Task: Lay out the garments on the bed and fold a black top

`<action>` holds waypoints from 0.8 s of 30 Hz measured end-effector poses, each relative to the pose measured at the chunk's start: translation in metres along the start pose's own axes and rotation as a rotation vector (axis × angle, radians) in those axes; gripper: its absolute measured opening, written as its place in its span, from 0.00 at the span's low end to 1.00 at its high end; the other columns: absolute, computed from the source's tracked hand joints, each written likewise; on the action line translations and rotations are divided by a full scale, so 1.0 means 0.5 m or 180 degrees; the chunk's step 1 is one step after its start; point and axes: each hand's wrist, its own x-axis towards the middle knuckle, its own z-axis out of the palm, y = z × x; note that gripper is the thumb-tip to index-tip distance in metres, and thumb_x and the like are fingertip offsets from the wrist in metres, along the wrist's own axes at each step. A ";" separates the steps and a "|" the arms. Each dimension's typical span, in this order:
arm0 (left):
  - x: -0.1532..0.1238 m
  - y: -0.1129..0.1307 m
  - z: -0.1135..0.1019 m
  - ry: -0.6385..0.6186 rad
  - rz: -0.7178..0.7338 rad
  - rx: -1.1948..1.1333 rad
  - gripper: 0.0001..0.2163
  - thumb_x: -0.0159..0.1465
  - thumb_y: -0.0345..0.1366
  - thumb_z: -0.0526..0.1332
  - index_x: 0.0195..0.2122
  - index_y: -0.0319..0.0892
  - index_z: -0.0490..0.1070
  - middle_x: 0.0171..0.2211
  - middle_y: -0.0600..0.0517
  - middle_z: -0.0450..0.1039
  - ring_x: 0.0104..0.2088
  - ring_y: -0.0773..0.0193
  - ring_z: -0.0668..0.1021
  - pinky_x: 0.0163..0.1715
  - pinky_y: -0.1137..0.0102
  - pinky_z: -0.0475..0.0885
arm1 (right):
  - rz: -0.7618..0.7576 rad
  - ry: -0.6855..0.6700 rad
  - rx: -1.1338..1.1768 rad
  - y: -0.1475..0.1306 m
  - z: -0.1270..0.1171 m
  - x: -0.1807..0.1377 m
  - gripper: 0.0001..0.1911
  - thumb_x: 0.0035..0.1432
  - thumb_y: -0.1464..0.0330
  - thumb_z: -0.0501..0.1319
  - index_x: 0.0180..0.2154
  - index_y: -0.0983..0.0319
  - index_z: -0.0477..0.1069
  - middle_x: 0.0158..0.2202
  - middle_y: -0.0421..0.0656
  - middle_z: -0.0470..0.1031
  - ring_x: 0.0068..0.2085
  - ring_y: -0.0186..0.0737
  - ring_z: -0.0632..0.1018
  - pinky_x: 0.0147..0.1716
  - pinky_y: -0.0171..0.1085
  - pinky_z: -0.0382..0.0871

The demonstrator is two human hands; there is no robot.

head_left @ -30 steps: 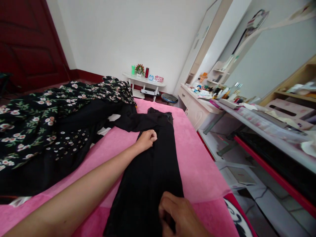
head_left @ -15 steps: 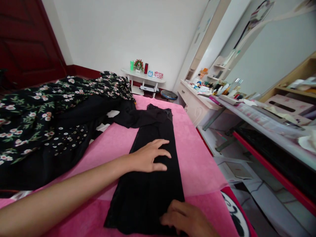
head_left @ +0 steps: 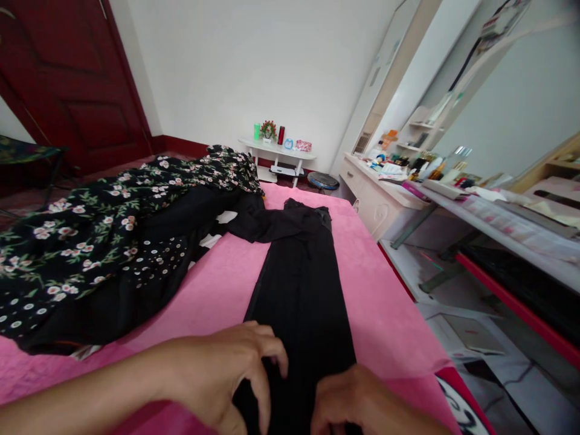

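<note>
A long black garment (head_left: 301, 290) lies lengthwise on the pink bed cover (head_left: 380, 290), one sleeve-like part stretching left at its far end. Over its near left side is my left hand (head_left: 235, 368), thumb and fingers apart and bent down toward the cloth. At the near right edge my right hand (head_left: 348, 396) has its fingers curled into the black cloth; their tips are partly hidden at the bottom of the view. To the left lies a heap of clothes, with a black floral garment (head_left: 104, 229) on top and white-dotted black cloth (head_left: 158, 260) beneath.
A cluttered dressing table (head_left: 380, 181) and a glass-topped desk (head_left: 507, 223) stand along the right. Past the bed's far end are a small white shelf (head_left: 276, 148) and a round stool (head_left: 323, 180). A dark red door (head_left: 86, 90) is at back left.
My left hand has drawn back from the middle of the black garment to its near end. My right hand stays at the near right edge. The view has turned slightly left.
</note>
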 end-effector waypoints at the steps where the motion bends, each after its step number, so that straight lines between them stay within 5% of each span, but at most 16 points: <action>1: -0.001 0.005 -0.007 -0.0172 0.0013 -0.0239 0.12 0.52 0.44 0.70 0.39 0.57 0.79 0.48 0.53 0.73 0.46 0.58 0.73 0.49 0.67 0.65 | -0.0005 0.0037 -0.0045 -0.005 -0.023 0.010 0.10 0.57 0.59 0.60 0.34 0.57 0.76 0.30 0.39 0.76 0.29 0.33 0.75 0.27 0.29 0.65; 4: 0.005 -0.005 -0.040 -0.0130 -0.0402 -0.0738 0.13 0.56 0.44 0.66 0.42 0.49 0.78 0.38 0.51 0.77 0.37 0.63 0.77 0.38 0.72 0.70 | 0.0041 0.1137 -0.0396 0.016 -0.106 0.076 0.11 0.59 0.60 0.59 0.36 0.59 0.76 0.33 0.40 0.77 0.34 0.35 0.76 0.35 0.32 0.67; 7: 0.020 -0.054 -0.093 0.0982 -0.0948 -0.0528 0.11 0.60 0.41 0.62 0.40 0.44 0.77 0.35 0.52 0.77 0.34 0.64 0.77 0.35 0.73 0.71 | -0.0004 0.2496 -0.0680 0.086 -0.195 0.185 0.18 0.60 0.61 0.55 0.49 0.61 0.71 0.48 0.46 0.74 0.47 0.40 0.75 0.48 0.38 0.66; 9: 0.026 -0.101 -0.135 0.1932 -0.1144 -0.0007 0.09 0.60 0.39 0.61 0.39 0.43 0.76 0.37 0.52 0.77 0.37 0.63 0.77 0.39 0.71 0.71 | 0.0153 0.2942 -0.0970 0.142 -0.236 0.259 0.27 0.61 0.59 0.53 0.58 0.65 0.62 0.59 0.50 0.65 0.59 0.43 0.66 0.57 0.41 0.58; 13: 0.020 -0.189 -0.213 0.3066 -0.1403 0.1562 0.15 0.57 0.33 0.62 0.46 0.43 0.72 0.46 0.48 0.72 0.46 0.58 0.74 0.49 0.65 0.69 | 0.1118 0.2638 -0.1510 0.228 -0.247 0.358 0.35 0.63 0.51 0.46 0.65 0.63 0.50 0.67 0.49 0.47 0.67 0.49 0.46 0.62 0.54 0.43; 20: 0.033 -0.261 -0.260 0.2651 -0.2417 0.2779 0.35 0.50 0.23 0.64 0.60 0.48 0.59 0.62 0.42 0.55 0.58 0.45 0.63 0.49 0.55 0.69 | 0.1275 0.2325 -0.1884 0.274 -0.222 0.372 0.36 0.63 0.47 0.39 0.65 0.59 0.51 0.68 0.45 0.44 0.67 0.50 0.43 0.62 0.56 0.39; 24: 0.058 -0.275 -0.294 0.2851 -0.2638 0.2137 0.23 0.54 0.25 0.60 0.51 0.49 0.69 0.52 0.45 0.68 0.52 0.50 0.71 0.49 0.58 0.67 | 0.1293 0.2402 -0.1869 0.278 -0.227 0.370 0.34 0.63 0.48 0.41 0.64 0.58 0.52 0.68 0.43 0.45 0.67 0.49 0.45 0.62 0.54 0.40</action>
